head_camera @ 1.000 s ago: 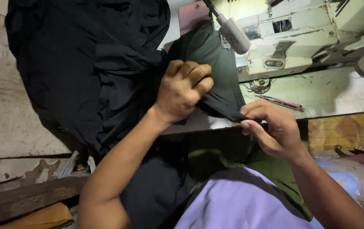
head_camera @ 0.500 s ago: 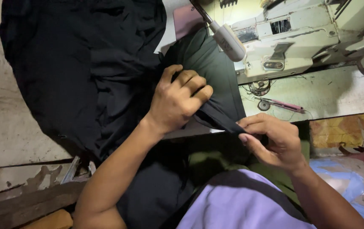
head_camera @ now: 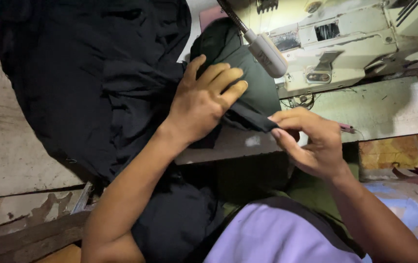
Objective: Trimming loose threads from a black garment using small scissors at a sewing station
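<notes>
A large black garment (head_camera: 87, 83) lies heaped over the left of the worktable and hangs down onto my lap. My left hand (head_camera: 204, 100) grips a fold of this cloth near the middle, fingers curled over its edge. My right hand (head_camera: 311, 139) pinches the end of a narrow dark strip of the same cloth (head_camera: 250, 117) between thumb and fingers, pulling it taut from the left hand. A dark green piece of fabric (head_camera: 248, 68) sits just behind my left hand.
A cream sewing machine (head_camera: 345, 44) stands at the upper right, with a white gooseneck lamp (head_camera: 267, 53) reaching over the fabric. The table's light surface (head_camera: 389, 109) runs along the right. A worn wooden board (head_camera: 19, 160) lies left. My lilac shirt (head_camera: 272, 238) fills the bottom.
Both hands have shifted slightly along the cloth; my left hand's fingers have uncurled a little over the fold, and my right hand holds the strip's end closer to the left hand.
</notes>
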